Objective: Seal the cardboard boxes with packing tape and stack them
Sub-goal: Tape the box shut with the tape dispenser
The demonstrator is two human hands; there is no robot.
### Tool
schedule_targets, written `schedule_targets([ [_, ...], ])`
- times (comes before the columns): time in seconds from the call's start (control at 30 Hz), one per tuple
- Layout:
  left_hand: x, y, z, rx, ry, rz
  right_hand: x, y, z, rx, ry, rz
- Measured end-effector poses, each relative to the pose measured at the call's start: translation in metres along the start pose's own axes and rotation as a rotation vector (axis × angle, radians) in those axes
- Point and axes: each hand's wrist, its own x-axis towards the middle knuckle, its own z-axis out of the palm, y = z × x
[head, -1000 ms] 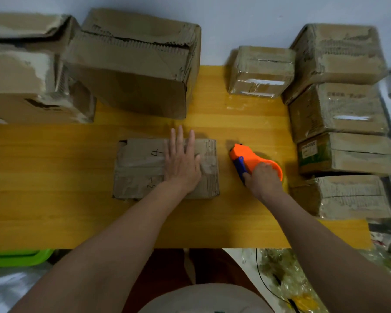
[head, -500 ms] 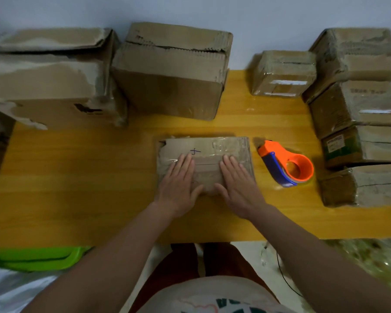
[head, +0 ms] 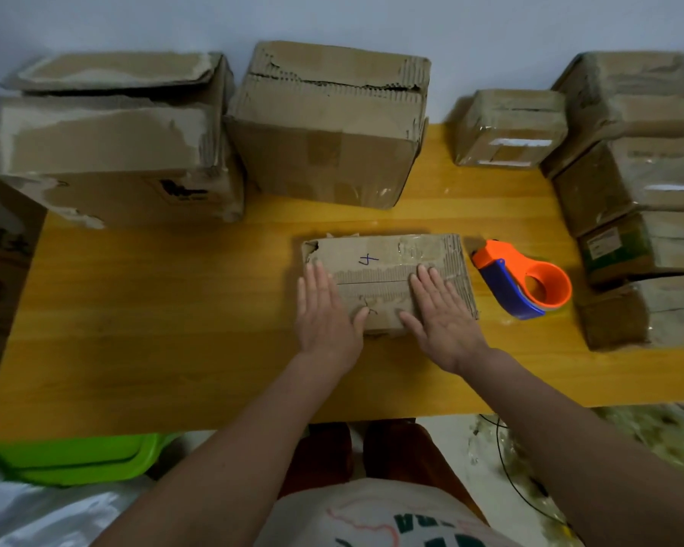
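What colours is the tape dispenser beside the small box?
Orange with a blue handle, the tape dispenser shows best in the head view.

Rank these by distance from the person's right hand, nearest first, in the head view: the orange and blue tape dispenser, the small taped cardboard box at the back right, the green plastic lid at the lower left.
From the right hand:
1. Orange and blue tape dispenser, just to its right on the table.
2. Small taped cardboard box, at the back right by the wall.
3. Green plastic lid, far off at the lower left, below the table edge.

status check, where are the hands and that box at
Left hand and right hand flat on the small box, both open. Tape dispenser set down right of it. Nothing in the way.
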Motion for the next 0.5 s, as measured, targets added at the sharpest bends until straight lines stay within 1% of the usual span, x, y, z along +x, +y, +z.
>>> schedule_targets([
  [0.07,0.001,0.005,0.001,-0.003,-0.033,0.250,0.002,-0.007,0.002,0.023,0.000,-0.003],
  [0.1,0.001,0.006,0.002,0.006,-0.055,0.362,0.003,-0.012,0.003,0.046,-0.001,-0.039],
  [0.13,0.001,0.006,0.003,0.018,-0.064,0.427,0.003,-0.017,0.005,0.068,0.002,-0.088],
  [0.17,0.003,0.005,0.004,0.026,-0.056,0.439,0.003,-0.021,0.006,0.079,0.007,-0.130],
  [0.23,0.004,0.000,0.005,0.026,-0.029,0.338,0.004,-0.021,0.007,0.064,0.019,-0.165],
  [0.3,0.005,-0.006,0.006,0.042,-0.042,0.187,0.004,-0.017,0.007,0.058,0.042,-0.136],
  [0.37,0.004,-0.008,0.006,0.077,-0.057,0.083,0.002,-0.010,0.007,0.039,0.056,-0.053],
  [0.5,0.000,-0.002,0.002,0.035,-0.041,0.003,0.003,0.002,0.008,-0.105,0.065,0.202],
])
